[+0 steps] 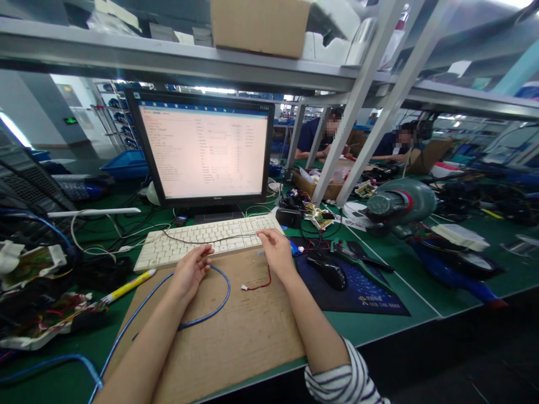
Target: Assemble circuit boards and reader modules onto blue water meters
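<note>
My left hand (192, 271) is over the far left part of a brown cardboard sheet (236, 348), its fingers loosely curled and apart, holding nothing. A blue cable (228, 292) loops on the sheet beside it. Near the front edge of the white keyboard (158, 249), my right hand (274, 247) pinches a thin dark wire (227, 239), which stretches left across the keys. Below my right hand, a red wire ends in a small white connector (244, 287) on the cardboard.
A lit monitor (206, 151) stands behind the keyboard. To the right are a black mouse (327, 269), green-handled tool (362, 266) and grey-green motor-like part (402, 202). A yellow tube (128, 286) and open circuit assemblies lie left. Two people sit beyond the metal uprights.
</note>
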